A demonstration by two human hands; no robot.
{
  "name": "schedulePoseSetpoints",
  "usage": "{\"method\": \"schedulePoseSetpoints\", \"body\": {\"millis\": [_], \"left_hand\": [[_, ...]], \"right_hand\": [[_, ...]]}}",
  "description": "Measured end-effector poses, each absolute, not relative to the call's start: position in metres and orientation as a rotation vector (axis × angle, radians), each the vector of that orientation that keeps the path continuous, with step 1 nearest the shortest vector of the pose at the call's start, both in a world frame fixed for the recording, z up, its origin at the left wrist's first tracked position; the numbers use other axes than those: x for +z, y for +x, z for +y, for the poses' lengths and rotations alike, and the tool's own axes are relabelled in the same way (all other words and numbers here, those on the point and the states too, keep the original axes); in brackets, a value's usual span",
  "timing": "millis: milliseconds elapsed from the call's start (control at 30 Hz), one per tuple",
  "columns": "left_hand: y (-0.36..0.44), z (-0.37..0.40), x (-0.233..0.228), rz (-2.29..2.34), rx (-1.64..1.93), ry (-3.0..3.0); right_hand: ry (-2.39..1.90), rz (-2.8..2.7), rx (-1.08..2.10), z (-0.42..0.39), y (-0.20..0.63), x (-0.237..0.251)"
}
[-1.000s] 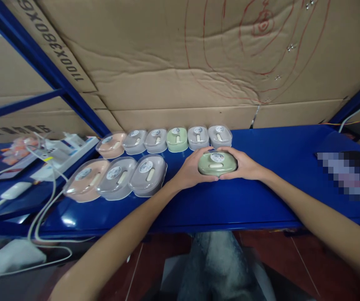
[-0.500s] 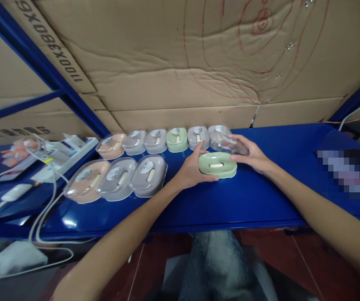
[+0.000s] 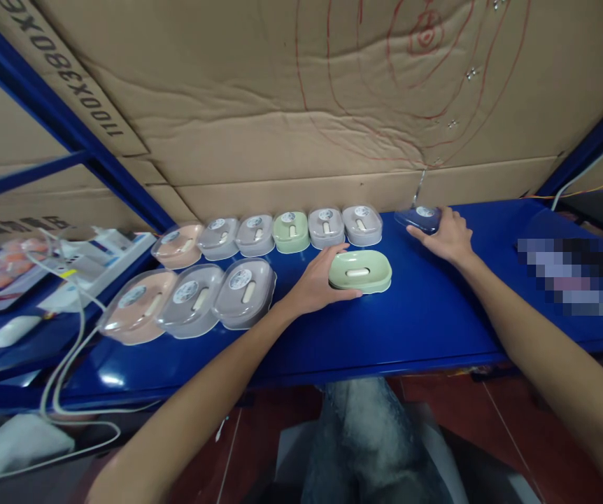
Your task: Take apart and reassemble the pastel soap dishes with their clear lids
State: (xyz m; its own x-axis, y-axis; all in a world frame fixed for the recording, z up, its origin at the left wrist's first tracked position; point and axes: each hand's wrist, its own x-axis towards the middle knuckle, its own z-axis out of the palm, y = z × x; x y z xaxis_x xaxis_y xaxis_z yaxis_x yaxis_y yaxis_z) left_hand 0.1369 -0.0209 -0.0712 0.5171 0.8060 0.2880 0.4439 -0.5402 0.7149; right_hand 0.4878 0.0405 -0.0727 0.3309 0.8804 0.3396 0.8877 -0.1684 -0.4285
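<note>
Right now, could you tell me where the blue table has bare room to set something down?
Bare blue table runs along the near edge, in front of the left hand and the green dish. More lies between that dish and the right hand on the clear lid. The left is crowded: two rows of lidded dishes, then cables.

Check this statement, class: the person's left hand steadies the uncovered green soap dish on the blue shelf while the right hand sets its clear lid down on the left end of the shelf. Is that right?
Not quite. In the head view the right hand sets the clear lid down to the right of the back row, not at the left end. The left hand does steady the uncovered green soap dish on the blue shelf.
</note>
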Motion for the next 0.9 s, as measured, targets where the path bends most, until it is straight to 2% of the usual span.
{"method": "schedulePoseSetpoints", "body": {"millis": [233, 700, 900], "left_hand": [[0.137, -0.022, -0.071, 1.000, 0.816, 2.217], [0.138, -0.023, -0.070, 0.989, 0.833, 2.209], [0.138, -0.023, -0.072, 0.967, 0.837, 2.234]], "right_hand": [[-2.190, -1.647, 0.022, 0.041, 0.485, -0.079], [-2.181, -1.767, 0.011, 0.046, 0.488, -0.087], [-1.925, -1.804, -0.085, 0.031, 0.472, -0.070]]}}
